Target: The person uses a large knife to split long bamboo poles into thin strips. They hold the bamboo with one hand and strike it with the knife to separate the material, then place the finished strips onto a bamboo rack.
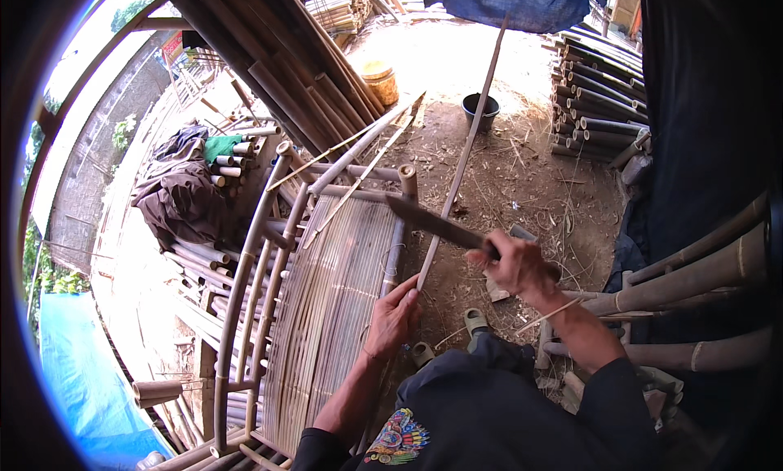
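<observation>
My left hand (392,318) is closed around the near end of a long, narrow bamboo strip (463,163). The strip runs up and away from me, slanting to the right, past a black bucket towards a blue cloth. In my right hand (515,267) is a machete (440,225), gripped by its handle. Its dark, broad blade points left and lies across the strip in this view, a little beyond my left hand. I cannot tell whether blade and strip touch. Left of my left hand stands a bamboo bench (334,283) with a slatted seat.
Loose split strips (371,169) rest across the bench's far end. Beyond stand a black bucket (481,112) and a yellowish bucket (380,81). Bamboo poles are stacked (599,96) at the far right, and long poles lean (277,55) at the upper left. Shavings litter the dirt floor (563,202).
</observation>
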Demonstrator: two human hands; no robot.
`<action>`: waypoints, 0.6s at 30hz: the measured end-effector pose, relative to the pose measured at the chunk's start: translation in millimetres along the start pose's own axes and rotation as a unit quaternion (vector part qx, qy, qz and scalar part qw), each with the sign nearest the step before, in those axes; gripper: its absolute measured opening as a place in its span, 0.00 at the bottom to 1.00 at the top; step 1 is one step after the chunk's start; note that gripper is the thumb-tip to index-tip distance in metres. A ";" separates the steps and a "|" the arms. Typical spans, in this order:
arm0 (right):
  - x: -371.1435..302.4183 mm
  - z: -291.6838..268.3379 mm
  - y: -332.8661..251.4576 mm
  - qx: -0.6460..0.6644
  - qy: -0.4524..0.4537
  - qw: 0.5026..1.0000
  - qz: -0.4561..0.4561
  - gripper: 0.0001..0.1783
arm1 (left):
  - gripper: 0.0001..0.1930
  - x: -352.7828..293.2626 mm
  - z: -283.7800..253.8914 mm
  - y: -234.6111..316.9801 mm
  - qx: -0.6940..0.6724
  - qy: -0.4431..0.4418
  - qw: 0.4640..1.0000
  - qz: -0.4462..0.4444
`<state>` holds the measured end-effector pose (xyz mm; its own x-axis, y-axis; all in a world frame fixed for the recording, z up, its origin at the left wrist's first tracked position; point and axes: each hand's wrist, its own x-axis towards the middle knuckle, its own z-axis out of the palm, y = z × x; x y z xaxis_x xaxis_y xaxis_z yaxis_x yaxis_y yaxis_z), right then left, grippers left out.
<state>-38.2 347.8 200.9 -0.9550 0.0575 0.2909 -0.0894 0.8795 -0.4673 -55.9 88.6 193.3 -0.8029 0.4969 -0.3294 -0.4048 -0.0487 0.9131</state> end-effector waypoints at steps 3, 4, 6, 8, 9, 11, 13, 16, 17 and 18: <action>-16.3 16.1 -34.4 -0.014 0.009 0.998 -0.058 0.33 | 0.19 9.8 17.4 24.4 0.012 0.001 1.000 -0.020; -17.0 13.8 -40.3 -0.006 0.016 0.997 -0.070 0.33 | 0.19 10.0 18.8 26.6 0.032 0.012 0.999 -0.033; -8.2 15.7 -28.5 0.013 0.040 0.998 -0.051 0.33 | 0.21 7.3 21.9 28.1 0.028 0.002 1.000 0.005; -4.9 12.9 -22.7 0.016 0.052 0.997 -0.046 0.33 | 0.21 -0.5 27.9 32.7 0.020 -0.008 0.999 0.044; -4.3 10.9 -23.4 0.011 0.052 0.997 -0.052 0.33 | 0.22 0.0 27.4 29.8 -0.006 -0.012 0.999 0.049; -1.1 10.5 -21.8 0.008 0.050 0.998 -0.043 0.34 | 0.22 -7.7 23.9 31.3 -0.015 -0.011 0.999 0.032; 5.1 6.1 -7.0 0.001 0.050 0.999 -0.007 0.36 | 0.22 -14.5 20.6 29.5 -0.011 -0.019 1.000 0.016; 30.7 -29.6 63.0 0.000 0.074 0.980 0.186 0.38 | 0.22 -56.1 11.8 10.8 0.039 -0.021 0.999 0.001; 28.0 -33.4 62.4 -0.013 0.088 0.983 0.161 0.37 | 0.22 -65.3 10.0 10.7 0.005 -0.035 0.999 -0.008; 26.9 -36.6 59.2 -0.026 0.098 0.987 0.129 0.37 | 0.22 -70.7 9.1 8.8 -0.034 -0.043 0.998 -0.014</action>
<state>-58.8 418.6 211.7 -0.8710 0.3679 0.3256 0.1686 0.8464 -0.5052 1.3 61.0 226.7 -0.7514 0.5711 -0.3305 -0.4579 -0.0905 0.8844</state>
